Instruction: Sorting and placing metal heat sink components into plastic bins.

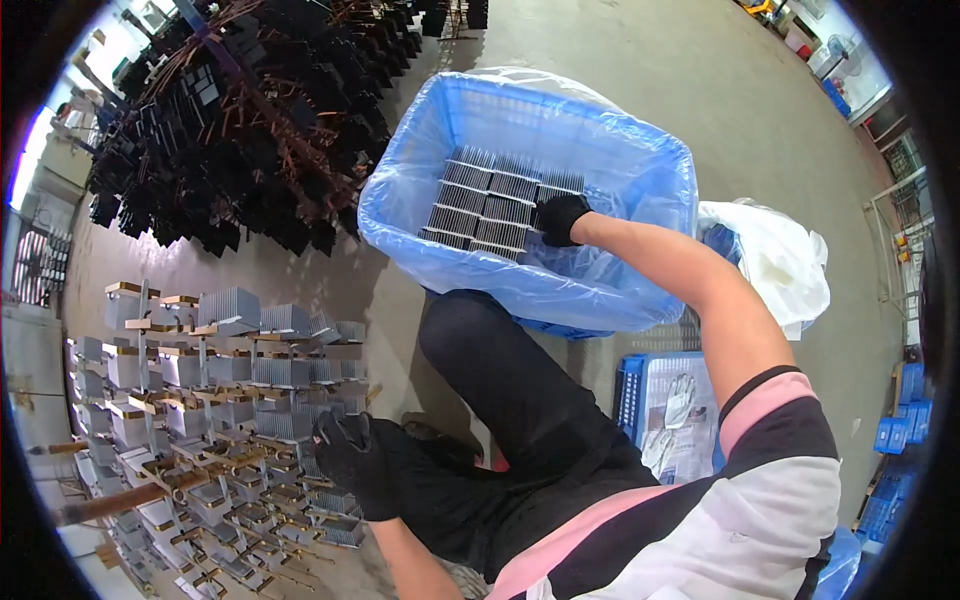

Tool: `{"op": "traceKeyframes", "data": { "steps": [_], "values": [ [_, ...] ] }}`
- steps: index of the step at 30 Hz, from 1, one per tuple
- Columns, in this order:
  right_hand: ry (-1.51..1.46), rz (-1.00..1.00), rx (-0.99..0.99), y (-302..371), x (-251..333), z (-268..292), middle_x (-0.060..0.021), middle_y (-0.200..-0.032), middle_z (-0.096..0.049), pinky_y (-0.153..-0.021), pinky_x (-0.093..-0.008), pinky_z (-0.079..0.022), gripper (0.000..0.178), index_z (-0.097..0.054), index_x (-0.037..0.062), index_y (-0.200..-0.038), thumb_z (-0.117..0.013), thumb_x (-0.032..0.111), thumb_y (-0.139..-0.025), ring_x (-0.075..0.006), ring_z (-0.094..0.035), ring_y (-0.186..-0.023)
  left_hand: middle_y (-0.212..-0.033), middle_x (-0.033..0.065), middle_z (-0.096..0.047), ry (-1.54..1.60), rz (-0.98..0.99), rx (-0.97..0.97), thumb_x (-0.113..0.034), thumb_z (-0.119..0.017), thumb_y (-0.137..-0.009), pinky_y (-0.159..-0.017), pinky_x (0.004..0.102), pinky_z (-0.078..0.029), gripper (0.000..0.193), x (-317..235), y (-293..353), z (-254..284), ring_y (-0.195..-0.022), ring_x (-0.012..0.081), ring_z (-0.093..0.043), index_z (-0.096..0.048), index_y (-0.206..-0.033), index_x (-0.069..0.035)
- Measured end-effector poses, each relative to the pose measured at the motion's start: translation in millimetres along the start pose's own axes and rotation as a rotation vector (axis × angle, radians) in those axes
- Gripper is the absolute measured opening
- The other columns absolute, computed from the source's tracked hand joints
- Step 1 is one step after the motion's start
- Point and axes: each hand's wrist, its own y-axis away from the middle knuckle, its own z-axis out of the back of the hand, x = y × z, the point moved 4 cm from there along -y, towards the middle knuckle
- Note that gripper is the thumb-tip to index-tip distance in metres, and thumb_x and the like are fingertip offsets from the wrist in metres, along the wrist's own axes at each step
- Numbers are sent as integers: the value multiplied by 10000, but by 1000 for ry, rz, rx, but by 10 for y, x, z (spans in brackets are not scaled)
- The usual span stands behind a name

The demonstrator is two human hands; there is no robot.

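My right hand (562,218), in a black glove, reaches into a blue crate (455,115) lined with clear plastic. Its fingers are curled in against a dark finned heat sink (560,183) at the right end of the stack; the fingertips are partly hidden. Several more finned heat sinks (478,205) stand in close rows on the crate's left side, with pale strips between the rows. At the lower left my left hand (350,462), also black-gloved, is beside a rack hung with silver finned heat sinks (285,370). Its fingers are apart and hold nothing that I can see.
Dark pieces hang in a dense cluster (250,130) at the far left. A white plastic bag (775,260) lies right of the crate. Nearer me, a blue basket (628,395) bears paper and pale gloves (680,400). The rack's copper-coloured bar (120,503) juts out at the left.
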Motion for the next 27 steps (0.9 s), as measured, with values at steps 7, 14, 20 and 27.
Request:
{"op": "traceKeyframes", "data": {
  "steps": [7, 14, 20, 27],
  "values": [
    [85, 92, 269, -211, 263, 423, -206, -1050, -688, -854, -464, -532, 530, -679, 39, -1059, -692, 478, -763, -382, -659, -974, -1051, 179, -626, 301, 275, -78, -278, -658, -923, -867, 430, -462, 316, 314, 247, 278, -973, 328, -596, -604, -1082, -10],
    [-383, 485, -684, 605, 1555, 2328, -164, -1068, -672, -805, -365, -532, 378, -621, 18, -1197, -704, 196, -874, -277, -668, -856, -811, 60, -565, 301, 539, -322, -223, -700, -911, -679, 355, -429, 271, 827, 1038, 705, -721, 199, -496, -514, -862, -33],
    [-712, 877, -529, 1213, 3221, 2149, -197, -1016, -667, -781, -403, -525, 328, -629, 42, -1171, -652, 249, -918, -324, -666, -869, -682, 24, -544, 406, 1024, -448, -179, -704, -901, -592, 320, -419, 260, 1169, 1888, 758, -611, 137, -485, -507, -791, -51],
    [-692, 1069, -290, 971, 3925, 1249, -197, -981, -670, -769, -432, -519, 315, -630, 26, -1137, -666, 205, -880, -367, -653, -888, -629, 6, -510, 467, 1259, -389, -258, -709, -909, -477, 330, -369, 283, 1800, 3004, 367, -518, 109, -452, -538, -816, -53]
  ]
}}
